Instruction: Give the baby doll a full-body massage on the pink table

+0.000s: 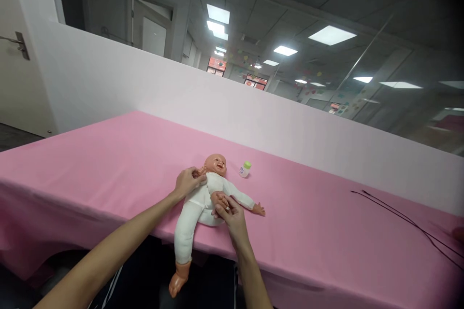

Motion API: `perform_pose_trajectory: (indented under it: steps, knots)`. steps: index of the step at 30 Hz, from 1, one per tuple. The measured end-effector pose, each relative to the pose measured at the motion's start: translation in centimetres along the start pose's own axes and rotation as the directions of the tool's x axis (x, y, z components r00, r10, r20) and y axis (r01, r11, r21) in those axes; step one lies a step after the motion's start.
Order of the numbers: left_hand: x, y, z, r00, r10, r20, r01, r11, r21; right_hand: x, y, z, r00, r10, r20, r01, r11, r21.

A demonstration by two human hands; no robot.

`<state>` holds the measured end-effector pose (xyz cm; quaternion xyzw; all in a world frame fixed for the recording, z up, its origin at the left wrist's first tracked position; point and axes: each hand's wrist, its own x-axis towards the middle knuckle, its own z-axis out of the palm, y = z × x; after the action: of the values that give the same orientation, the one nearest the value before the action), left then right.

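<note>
A baby doll (194,205) with a white cloth body lies on its back at the table's near edge, head away from me. My left hand (188,182) is closed on the doll's arm, by its small hand (200,171) near the shoulder. Bent up over the belly is one of the doll's legs, and my right hand (234,215) pinches its foot (220,200). The other leg hangs over the edge, its bare foot (179,278) lowest. Stretched out to the right lies the doll's other arm (242,199).
A small clear bottle with a green cap (245,169) stands just right of the doll's head. Thin black cables (398,217) run across the right side of the pink-covered table (311,231). Behind it rises a white low wall (253,116) with glass above.
</note>
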<state>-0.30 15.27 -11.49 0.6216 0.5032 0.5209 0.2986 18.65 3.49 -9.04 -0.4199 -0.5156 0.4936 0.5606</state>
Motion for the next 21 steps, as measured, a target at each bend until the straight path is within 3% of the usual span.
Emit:
perform_pose_trajectory:
  steps: [3, 5, 7, 9, 11, 12, 14, 16, 17, 19, 21]
  knots:
    - [1.2, -1.2, -2.2, 0.999, -0.047, -0.023, 0.039, 0.968, -0.246, -3.9, 0.9, -2.7, 0.994, 0.034, 0.105, -0.045, 0.993, 0.108]
    - [2.0, -2.3, -4.1, 0.978, -0.195, -0.079, 0.139, 0.881, -0.453, -7.4, 3.1, -5.0, 0.969, 0.057, 0.239, -0.106, 0.975, 0.196]
    - [2.4, -3.5, -5.9, 0.910, -0.393, -0.132, 0.246, 0.768, -0.591, -10.7, 6.5, -6.8, 0.923, 0.060, 0.380, -0.163, 0.955, 0.247]
    - [2.4, -4.4, -7.2, 0.824, -0.546, -0.152, 0.333, 0.683, -0.651, -13.0, 10.4, -7.6, 0.909, 0.018, 0.417, -0.144, 0.952, 0.272]
    - [2.1, -4.5, -7.8, 0.791, -0.596, -0.135, 0.376, 0.648, -0.662, -14.1, 13.1, -7.6, 0.921, -0.017, 0.389, -0.116, 0.942, 0.314]
    - [2.0, -4.2, -7.8, 0.808, -0.575, -0.126, 0.365, 0.658, -0.658, -14.2, 13.5, -7.3, 0.926, -0.037, 0.375, -0.096, 0.939, 0.330]
    - [1.8, -2.8, -7.2, 0.888, -0.439, -0.135, 0.279, 0.749, -0.601, -13.5, 12.2, -6.6, 0.940, -0.089, 0.328, -0.027, 0.943, 0.332]
    - [1.5, -0.9, -6.0, 0.965, -0.219, -0.143, 0.130, 0.876, -0.465, -11.8, 8.5, -5.6, 0.962, -0.135, 0.236, 0.068, 0.960, 0.273]
    - [1.3, 0.0, -5.3, 0.987, -0.102, -0.126, 0.050, 0.931, -0.362, -10.5, 6.3, -5.0, 0.985, -0.129, 0.112, 0.104, 0.973, 0.208]
    - [0.8, 1.4, -3.6, 0.996, 0.080, -0.027, -0.082, 0.991, -0.107, -7.6, 2.4, -3.5, 0.993, -0.112, -0.045, 0.115, 0.989, 0.092]
    - [0.1, 1.9, -2.0, 0.987, 0.138, 0.078, -0.148, 0.979, 0.137, -4.5, 0.1, -1.7, 0.994, -0.078, -0.076, 0.078, 0.997, 0.006]
